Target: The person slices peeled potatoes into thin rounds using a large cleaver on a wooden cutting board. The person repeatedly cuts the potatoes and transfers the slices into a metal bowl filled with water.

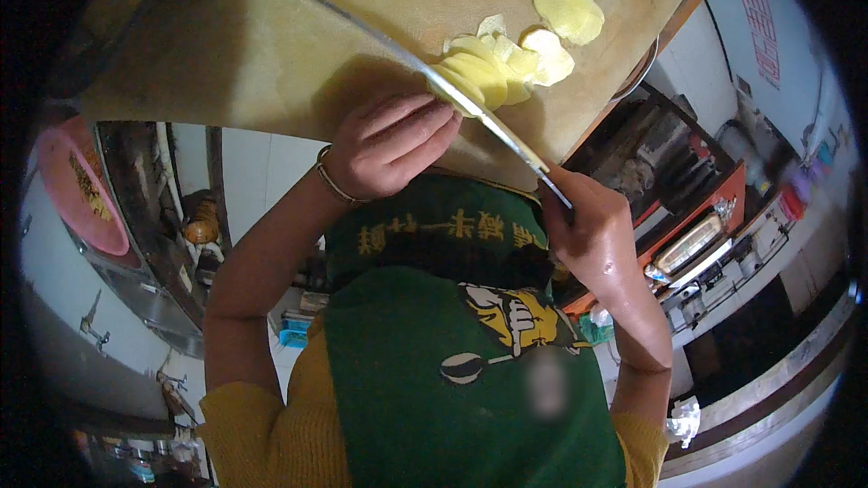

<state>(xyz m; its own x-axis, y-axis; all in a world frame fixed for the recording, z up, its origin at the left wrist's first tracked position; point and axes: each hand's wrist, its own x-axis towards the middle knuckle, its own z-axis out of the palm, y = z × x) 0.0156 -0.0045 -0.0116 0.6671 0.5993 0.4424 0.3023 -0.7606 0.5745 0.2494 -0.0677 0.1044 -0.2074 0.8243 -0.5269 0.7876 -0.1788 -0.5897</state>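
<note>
My right hand (593,224) grips the handle end of a long-bladed kitchen knife (380,37), seen nearly edge-on as it slants across the cutting board (285,47). Bent and close together, the fingers of my left hand (400,142) press at the near end of a fanned row of pale yellow slices (485,71), probably potato. Their tips meet the blade, and what lies beneath them is hidden. The blade covers part of the row. Beyond it, a single larger slice (568,11) lies flat towards the board's far right.
My green apron (434,379) touches the board's near edge. A pink basin (81,183) holding food scraps stands at the left. To the right, below board height, are an orange-edged shelf (736,210) with various items and a round metal rim (641,74) partly under the board.
</note>
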